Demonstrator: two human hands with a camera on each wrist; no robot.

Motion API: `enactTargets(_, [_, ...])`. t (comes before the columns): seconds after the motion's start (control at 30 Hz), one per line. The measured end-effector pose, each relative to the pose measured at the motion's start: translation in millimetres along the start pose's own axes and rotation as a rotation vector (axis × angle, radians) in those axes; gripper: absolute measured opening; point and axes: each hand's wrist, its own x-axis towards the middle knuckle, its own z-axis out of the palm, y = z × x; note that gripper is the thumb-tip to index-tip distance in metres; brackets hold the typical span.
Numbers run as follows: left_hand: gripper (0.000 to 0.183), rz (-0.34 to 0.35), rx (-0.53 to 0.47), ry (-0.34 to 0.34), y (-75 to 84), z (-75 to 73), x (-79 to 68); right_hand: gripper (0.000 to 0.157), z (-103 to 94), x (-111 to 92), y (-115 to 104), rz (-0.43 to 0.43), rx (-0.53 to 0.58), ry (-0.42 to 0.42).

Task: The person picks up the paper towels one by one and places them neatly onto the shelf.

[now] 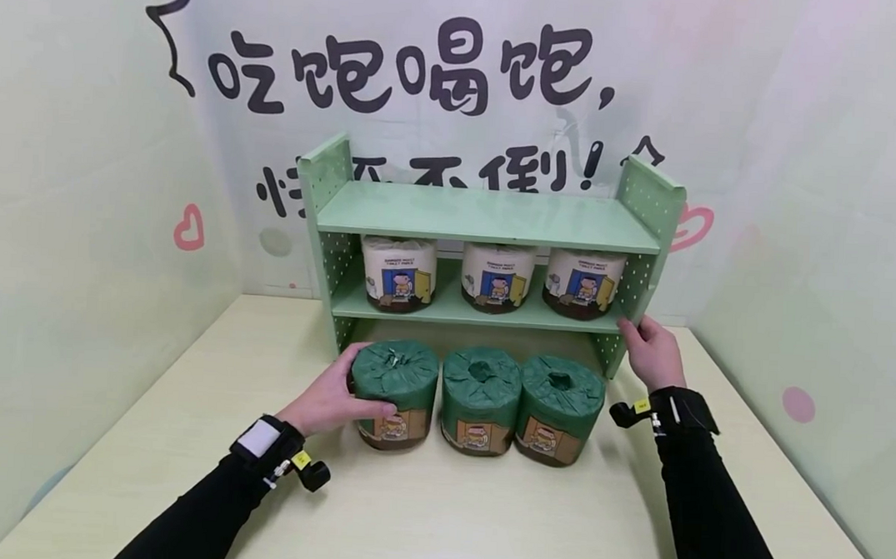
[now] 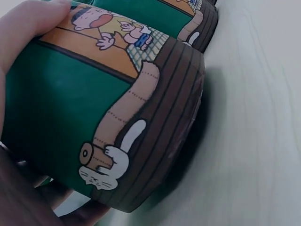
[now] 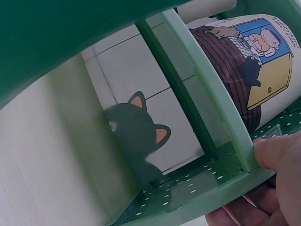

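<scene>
Open top board (image 1: 488, 214) between raised side panels (image 1: 650, 201), narrow gaps between three white rolls (image 1: 497, 269) on the board below (image 1: 447, 298), three green rolls (image 1: 480, 406) obstructing the bottom opening of the rack (image 1: 495, 239), right hand (image 1: 653, 355) blocking its right edge, free worktop (image 1: 453, 517) in front.

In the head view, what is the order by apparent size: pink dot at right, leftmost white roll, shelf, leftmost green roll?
1. Shelf
2. Leftmost green roll (looks nearer, so true size unsure)
3. Leftmost white roll
4. Pink dot
</scene>
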Motion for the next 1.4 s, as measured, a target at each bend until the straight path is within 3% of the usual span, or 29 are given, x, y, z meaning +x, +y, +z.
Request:
enactTargets(0.2, [0.093, 0.01, -0.03, 0.007, 3.2, -4.7, 4.1, 0.045, -0.7, -2, 2, 0.013, -0.004, 0.012])
enactTargets(0.6, [0.089, 0.048, -0.095, 0.019, 43.7, -21.1, 2.2, 0.044, 1.8, 2, 2, -0.007, -0.01, 0.023])
enactTargets(0.9, [0.083, 0.117, -0.126, 0.004, 71.1, -17.7, 11.8, 0.045, 2.0, 2, 3, 0.009, 0.004, 0.019])
enactTargets(1.1, [0.081, 0.155, -0.074, 0.025, 106.3, -10.8, 22.2, 0.047, 2.2, 3, 4, 0.023, 0.016, 0.013])
enactTargets(1.4, [0.075, 0.197, -0.098, 0.028, 183.5, 0.6, 29.3, 0.047, 2.5, 3, 6, 0.039, 0.041, 0.01])
